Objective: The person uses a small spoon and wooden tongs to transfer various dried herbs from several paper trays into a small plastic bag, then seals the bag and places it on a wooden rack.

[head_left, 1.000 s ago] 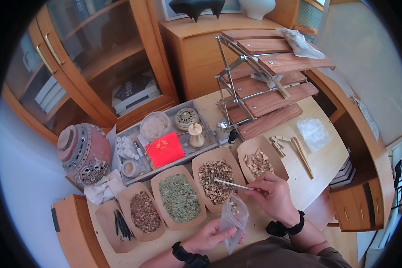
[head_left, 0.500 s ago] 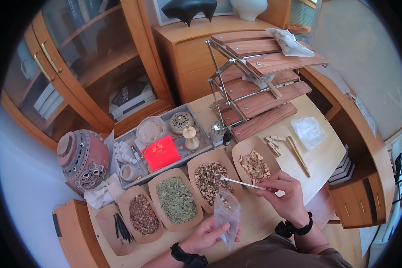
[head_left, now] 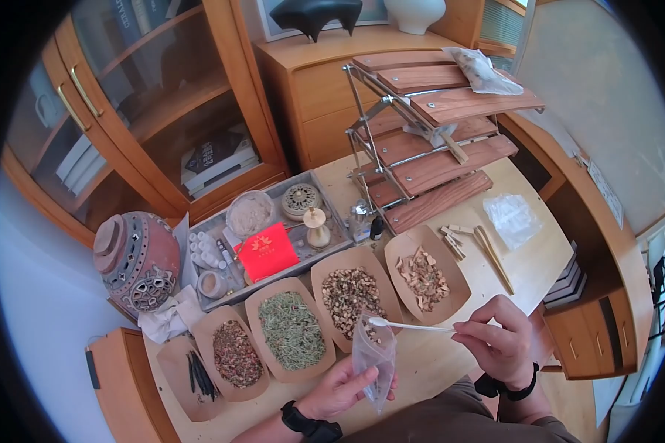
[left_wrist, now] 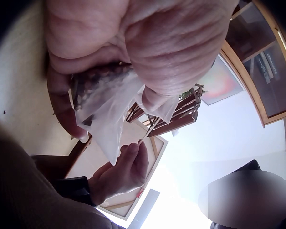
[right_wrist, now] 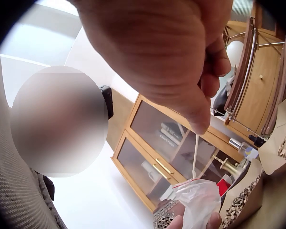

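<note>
My left hand (head_left: 343, 390) grips a small clear zip bag (head_left: 373, 363), thumb in front, its mouth upward over the table's near side. In the left wrist view, small pieces show inside the bag (left_wrist: 105, 102). My right hand (head_left: 499, 341) pinches the end of a thin, pale long-handled spoon (head_left: 417, 326). Its head lies right at the bag's mouth, as the right wrist view also shows of the spoon (right_wrist: 195, 160) and the bag (right_wrist: 198, 200). Just behind the bag is a paper tray (head_left: 321, 277) of chopped brown dried pieces (head_left: 351, 295).
Other paper trays hold green dried herb (head_left: 295, 332), reddish bits (head_left: 236, 354), dark pods (head_left: 201, 376) and wood chips (head_left: 423, 280). Behind stand a grey tray (head_left: 270, 277) with a red packet (head_left: 268, 252) and a slatted wooden rack (head_left: 428, 140). Tongs (head_left: 493, 258) lie right.
The spoon has left the brown pieces in the tray and come over the bag's mouth. My right hand has moved right and nearer to me. My left hand still holds the bag.
</note>
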A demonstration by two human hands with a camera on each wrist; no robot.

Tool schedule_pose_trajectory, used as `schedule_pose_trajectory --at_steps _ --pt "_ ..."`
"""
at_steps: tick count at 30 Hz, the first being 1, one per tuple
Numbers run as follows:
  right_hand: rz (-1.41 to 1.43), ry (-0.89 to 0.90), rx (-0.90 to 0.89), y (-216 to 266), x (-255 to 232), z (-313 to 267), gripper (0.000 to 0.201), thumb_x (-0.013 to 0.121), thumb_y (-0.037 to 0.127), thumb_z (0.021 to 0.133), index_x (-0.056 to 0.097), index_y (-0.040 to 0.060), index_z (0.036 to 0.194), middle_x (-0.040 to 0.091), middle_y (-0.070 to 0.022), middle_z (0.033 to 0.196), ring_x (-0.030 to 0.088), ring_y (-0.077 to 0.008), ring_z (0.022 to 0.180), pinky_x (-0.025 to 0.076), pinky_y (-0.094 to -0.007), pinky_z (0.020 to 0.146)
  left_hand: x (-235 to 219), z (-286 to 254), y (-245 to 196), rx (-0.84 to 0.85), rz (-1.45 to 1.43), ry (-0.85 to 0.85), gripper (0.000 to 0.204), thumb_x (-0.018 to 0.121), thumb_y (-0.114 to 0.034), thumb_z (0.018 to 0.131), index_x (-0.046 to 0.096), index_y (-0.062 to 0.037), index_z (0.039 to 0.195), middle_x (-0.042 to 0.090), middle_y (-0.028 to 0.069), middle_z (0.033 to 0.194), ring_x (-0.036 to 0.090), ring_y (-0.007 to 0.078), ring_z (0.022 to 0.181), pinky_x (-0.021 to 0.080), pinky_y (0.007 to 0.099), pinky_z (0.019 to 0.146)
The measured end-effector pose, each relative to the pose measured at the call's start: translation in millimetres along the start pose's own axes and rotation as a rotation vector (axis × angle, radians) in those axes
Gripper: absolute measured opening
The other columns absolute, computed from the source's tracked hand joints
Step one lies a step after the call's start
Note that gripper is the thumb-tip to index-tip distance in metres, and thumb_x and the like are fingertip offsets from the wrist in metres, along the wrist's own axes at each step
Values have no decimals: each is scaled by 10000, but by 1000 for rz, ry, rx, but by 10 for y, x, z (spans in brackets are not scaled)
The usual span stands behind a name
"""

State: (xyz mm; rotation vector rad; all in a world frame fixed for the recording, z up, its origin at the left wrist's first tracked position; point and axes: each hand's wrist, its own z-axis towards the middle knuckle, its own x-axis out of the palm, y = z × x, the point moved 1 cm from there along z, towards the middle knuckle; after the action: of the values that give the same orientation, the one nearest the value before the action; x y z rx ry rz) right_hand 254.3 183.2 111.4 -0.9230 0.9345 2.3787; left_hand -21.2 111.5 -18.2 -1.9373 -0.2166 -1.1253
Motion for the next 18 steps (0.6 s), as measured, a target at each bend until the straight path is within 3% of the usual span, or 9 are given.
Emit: schedule_pose_trajectory --at_steps 3,5,6,8,18 --pt "7 -76 89 -23 54 -29 279 916 12 696 809 61 949 663 -39 816 644 -220 714 491 -345 602 -28 -6 19 -17 45 -13 405 533 -271 1143 512 -22 1462 675 127 1267 678 243 1167 569 468 1015" --pt "31 -59 243 -46 94 -41 246 906 21 713 810 56 936 668 -46 816 651 -243 715 509 -366 617 -35 -9 32 -32 71 -5 396 530 -264 1144 517 -21 1457 678 126 1266 680 242 1162 563 460 1019" --pt "32 -59 240 -38 102 -36 246 906 21 713 810 56 936 668 -46 816 651 -243 715 509 -366 617 -27 -14 31 -39 144 29 396 529 -255 1146 511 -20 1464 679 122 1268 681 239 1157 553 446 1025" --pt "-6 131 255 -17 140 -9 204 894 43 736 812 57 922 675 -63 823 664 -265 725 529 -379 634 -23 -11 31 -42 219 64 397 528 -247 1147 505 -20 1471 680 119 1271 682 235 1153 544 433 1032" --pt "-59 186 214 25 437 138 165 871 93 740 799 73 887 678 -66 825 685 -291 773 554 -407 669 16 -12 19 -22 274 78 460 557 -266 1140 464 -22 1519 681 95 1260 678 208 1132 528 404 1036"
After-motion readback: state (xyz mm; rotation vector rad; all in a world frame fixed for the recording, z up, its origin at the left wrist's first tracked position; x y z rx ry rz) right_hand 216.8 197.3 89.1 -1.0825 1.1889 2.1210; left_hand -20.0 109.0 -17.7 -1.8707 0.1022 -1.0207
